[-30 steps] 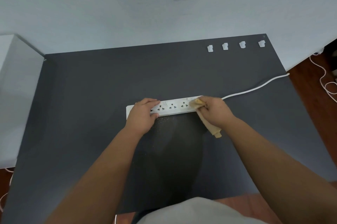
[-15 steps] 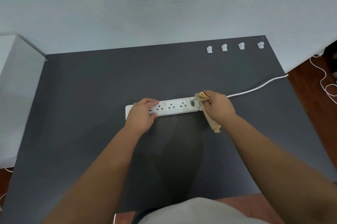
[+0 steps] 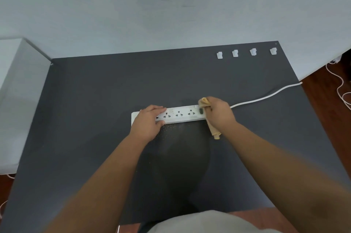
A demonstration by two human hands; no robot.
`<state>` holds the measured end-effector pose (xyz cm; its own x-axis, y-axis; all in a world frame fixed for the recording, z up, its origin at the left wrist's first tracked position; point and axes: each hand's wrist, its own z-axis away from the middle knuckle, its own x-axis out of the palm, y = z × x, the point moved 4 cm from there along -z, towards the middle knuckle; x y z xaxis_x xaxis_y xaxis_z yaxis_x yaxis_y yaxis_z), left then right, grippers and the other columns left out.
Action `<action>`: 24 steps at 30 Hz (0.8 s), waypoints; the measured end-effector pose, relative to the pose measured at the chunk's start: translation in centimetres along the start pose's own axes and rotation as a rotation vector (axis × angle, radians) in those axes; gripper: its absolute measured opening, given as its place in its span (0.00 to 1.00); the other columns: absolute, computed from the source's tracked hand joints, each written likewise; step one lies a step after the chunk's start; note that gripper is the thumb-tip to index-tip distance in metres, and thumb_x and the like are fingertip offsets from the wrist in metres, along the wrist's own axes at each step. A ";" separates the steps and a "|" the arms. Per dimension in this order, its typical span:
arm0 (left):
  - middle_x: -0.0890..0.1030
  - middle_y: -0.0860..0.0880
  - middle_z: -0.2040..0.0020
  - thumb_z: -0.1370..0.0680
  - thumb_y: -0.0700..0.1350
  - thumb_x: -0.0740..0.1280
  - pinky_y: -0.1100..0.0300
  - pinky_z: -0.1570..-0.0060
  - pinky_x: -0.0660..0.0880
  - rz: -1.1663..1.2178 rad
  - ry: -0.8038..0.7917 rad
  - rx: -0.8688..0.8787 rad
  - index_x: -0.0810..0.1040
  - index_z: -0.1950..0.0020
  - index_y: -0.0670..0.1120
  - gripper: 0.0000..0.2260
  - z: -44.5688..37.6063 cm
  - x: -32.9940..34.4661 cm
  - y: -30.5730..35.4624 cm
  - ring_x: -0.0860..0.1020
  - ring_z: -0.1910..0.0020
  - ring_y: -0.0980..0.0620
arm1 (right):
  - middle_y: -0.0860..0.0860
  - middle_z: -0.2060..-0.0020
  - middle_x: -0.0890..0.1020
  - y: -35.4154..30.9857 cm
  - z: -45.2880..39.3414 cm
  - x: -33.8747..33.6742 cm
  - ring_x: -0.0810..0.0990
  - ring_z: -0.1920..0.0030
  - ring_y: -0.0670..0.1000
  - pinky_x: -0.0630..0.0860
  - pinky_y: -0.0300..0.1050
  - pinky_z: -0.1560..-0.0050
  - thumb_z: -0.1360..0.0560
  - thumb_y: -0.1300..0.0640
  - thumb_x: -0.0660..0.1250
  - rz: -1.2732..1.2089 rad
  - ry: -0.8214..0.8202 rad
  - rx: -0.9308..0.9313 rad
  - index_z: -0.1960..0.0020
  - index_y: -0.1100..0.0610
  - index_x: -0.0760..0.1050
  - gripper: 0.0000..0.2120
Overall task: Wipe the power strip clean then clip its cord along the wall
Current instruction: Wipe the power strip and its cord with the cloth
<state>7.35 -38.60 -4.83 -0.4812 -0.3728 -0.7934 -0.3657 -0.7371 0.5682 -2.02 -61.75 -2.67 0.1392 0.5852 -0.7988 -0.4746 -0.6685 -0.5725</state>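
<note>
A matte, dark grey desk point(image 3: 95, 109) stands against a smooth pale wall point(image 3: 171, 5). Near its middle lies one long, white plastic power strip point(image 3: 180, 116), rectangular, with several socket openings showing. The left hand point(image 3: 149, 121) lies across the strip's left end, fingers straight on top, thumb against the near edge. The right hand point(image 3: 218, 112) grips one crumpled tan cloth point(image 3: 204, 101) at the strip's right end. One thin white cord point(image 3: 266, 96) curves rightward off the desk edge. Four small white cable clips point(image 3: 219, 55) sit in a row near the desk's back right corner.
</note>
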 end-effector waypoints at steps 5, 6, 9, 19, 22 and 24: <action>0.74 0.57 0.34 0.25 0.44 0.69 0.57 0.34 0.66 -0.013 0.014 -0.013 0.74 0.33 0.54 0.20 0.2 0.0 0.2 0.72 0.37 0.50 | 0.54 0.57 0.82 -1.4 2.3 1.6 0.80 0.54 0.56 0.74 0.46 0.55 0.25 0.61 0.61 -0.033 -0.288 -0.205 0.50 0.58 0.77 0.08; 0.74 0.58 0.34 0.25 0.44 0.69 0.58 0.34 0.66 -0.016 0.016 -0.018 0.74 0.33 0.54 0.21 0.2 0.0 0.2 0.72 0.37 0.49 | 0.54 0.57 0.83 -0.9 2.3 1.0 0.80 0.55 0.55 0.74 0.46 0.54 0.25 0.62 0.61 -0.094 -0.231 -0.169 0.49 0.57 0.78 0.08; 0.74 0.58 0.33 0.25 0.44 0.69 0.57 0.32 0.65 -0.021 0.008 -0.023 0.74 0.32 0.54 0.21 0.2 0.0 0.2 0.72 0.36 0.49 | 0.52 0.55 0.82 1.7 1.4 -1.5 0.77 0.56 0.52 0.71 0.42 0.55 0.24 0.62 0.60 -0.162 0.085 0.051 0.42 0.54 0.77 0.14; 0.73 0.56 0.33 0.24 0.44 0.68 0.58 0.29 0.58 -0.027 0.027 -0.010 0.74 0.32 0.52 0.20 0.6 -0.2 0.6 0.72 0.36 0.52 | 0.51 0.52 0.83 3.3 3.9 -0.5 0.81 0.51 0.54 0.74 0.42 0.52 0.27 0.61 0.61 -0.034 -0.169 -0.234 0.44 0.53 0.79 0.15; 0.73 0.57 0.33 0.24 0.44 0.68 0.61 0.31 0.53 -0.018 0.019 -0.008 0.73 0.32 0.53 0.21 0.6 -0.1 0.3 0.72 0.35 0.53 | 0.51 0.51 0.82 4.0 2.1 -2.0 0.80 0.53 0.54 0.75 0.44 0.52 0.25 0.61 0.59 -0.152 0.091 0.017 0.40 0.50 0.77 0.17; 0.73 0.56 0.32 0.24 0.44 0.68 0.61 0.31 0.53 -0.024 0.021 0.001 0.73 0.32 0.52 0.21 0.6 0.0 0.4 0.72 0.34 0.53 | 0.52 0.48 0.82 3.2 1.8 -1.6 0.80 0.50 0.55 0.75 0.46 0.50 0.26 0.62 0.60 -0.046 0.068 -0.028 0.40 0.50 0.77 0.17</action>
<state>6.74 -38.53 -4.50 -0.4557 -0.3664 -0.8112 -0.3781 -0.7454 0.5490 -5.29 -63.97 -2.87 0.2198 0.5836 -0.7817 -0.4420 -0.6548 -0.6131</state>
